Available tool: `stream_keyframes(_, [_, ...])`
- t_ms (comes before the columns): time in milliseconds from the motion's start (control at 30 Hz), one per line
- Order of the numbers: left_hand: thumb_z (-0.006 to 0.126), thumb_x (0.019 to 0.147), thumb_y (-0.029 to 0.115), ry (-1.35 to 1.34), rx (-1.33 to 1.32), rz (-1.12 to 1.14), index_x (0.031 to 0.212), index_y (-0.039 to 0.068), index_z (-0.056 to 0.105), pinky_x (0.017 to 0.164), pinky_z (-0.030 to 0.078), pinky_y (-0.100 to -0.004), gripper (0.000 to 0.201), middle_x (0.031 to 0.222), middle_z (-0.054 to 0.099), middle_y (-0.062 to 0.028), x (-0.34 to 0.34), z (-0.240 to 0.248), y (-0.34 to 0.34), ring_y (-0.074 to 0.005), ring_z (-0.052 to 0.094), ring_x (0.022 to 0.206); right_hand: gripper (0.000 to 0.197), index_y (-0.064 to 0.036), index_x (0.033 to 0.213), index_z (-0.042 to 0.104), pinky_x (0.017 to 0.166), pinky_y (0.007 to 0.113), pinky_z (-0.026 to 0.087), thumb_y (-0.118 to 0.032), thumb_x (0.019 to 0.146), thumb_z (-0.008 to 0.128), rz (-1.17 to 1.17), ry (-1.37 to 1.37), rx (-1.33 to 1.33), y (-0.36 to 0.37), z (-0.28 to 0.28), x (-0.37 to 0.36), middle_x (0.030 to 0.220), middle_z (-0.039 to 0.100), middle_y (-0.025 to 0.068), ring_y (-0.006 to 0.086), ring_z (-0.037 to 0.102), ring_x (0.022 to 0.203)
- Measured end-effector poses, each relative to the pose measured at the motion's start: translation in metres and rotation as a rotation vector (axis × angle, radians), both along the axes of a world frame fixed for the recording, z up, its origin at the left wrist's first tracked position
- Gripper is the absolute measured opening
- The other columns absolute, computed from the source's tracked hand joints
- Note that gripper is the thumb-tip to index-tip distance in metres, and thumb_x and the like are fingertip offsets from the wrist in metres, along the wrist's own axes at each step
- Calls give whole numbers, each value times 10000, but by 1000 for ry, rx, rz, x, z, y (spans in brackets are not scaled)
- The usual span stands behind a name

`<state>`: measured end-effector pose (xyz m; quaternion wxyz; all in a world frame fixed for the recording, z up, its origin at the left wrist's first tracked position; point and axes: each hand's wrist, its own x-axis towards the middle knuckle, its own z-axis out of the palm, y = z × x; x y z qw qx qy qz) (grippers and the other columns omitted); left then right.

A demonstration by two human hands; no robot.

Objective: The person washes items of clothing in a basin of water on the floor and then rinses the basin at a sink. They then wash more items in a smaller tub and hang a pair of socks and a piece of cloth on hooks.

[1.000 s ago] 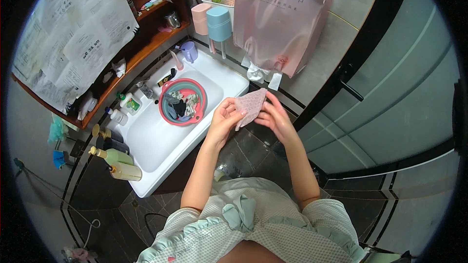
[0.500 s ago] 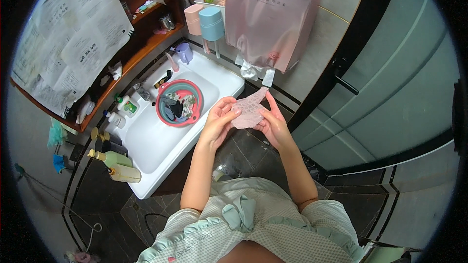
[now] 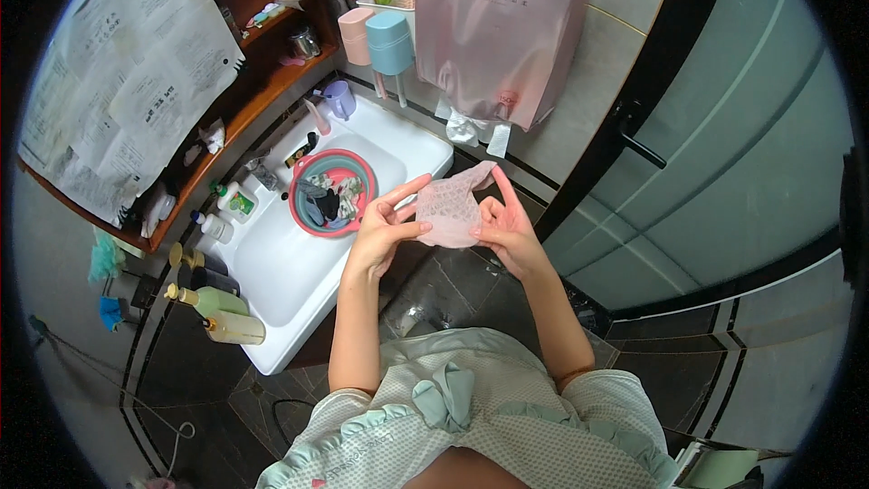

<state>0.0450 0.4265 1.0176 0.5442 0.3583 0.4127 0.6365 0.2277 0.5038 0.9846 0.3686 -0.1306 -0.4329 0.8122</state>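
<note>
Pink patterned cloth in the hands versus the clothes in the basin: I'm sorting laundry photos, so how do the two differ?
Colour: the pink patterned cloth is pale pink throughout, while the clothes mix grey, black and a light print.
Pose: the cloth is spread between the left hand and right hand; the clothes lie bunched in the round basin.
Shared: both look like soft fabric.

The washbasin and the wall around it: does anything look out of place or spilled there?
Two things look untidy: crumpled white material dangles beneath the large pink bag, and wrinkled paper sheets cover part of the wooden cabinet. I see no clear spill.
</note>
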Motion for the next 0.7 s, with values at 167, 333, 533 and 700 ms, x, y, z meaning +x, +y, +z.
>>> stream_keyframes(167, [524,542,-40,-128,29,-157,1198,-64,428,887,393,-278,664,1184,483,-139,-10,14,8,-189,512,1029,675,-190,1361,111,709,306,519,-64,829,505,172,82,-301,-19,-15,-19,855,460,26,112,531,790])
stream_keyframes(333, [475,509,5,-228,97,-443,1157,-94,454,954,332,-307,656,1194,475,-162,-32,32,20,-218,470,1089,553,-70,1135,436,767,431,466,-522,821,381,261,107,-817,-15,-38,-48,1002,523,115,252,542,856])
stream_keyframes(533, [592,630,25,-145,34,-685,1107,-74,510,887,391,-286,494,1112,516,-127,-64,58,30,-203,530,983,594,-49,1149,468,844,406,422,-536,829,354,696,325,-659,15,-35,-62,1065,548,139,233,549,919])
stream_keyframes(700, [647,617,0,4,-19,-616,1059,-63,550,841,411,-275,456,1012,552,-99,-93,75,37,-166,541,929,432,24,1120,491,848,360,431,-324,884,393,338,-14,-366,25,2,-58,1052,569,118,208,555,964])
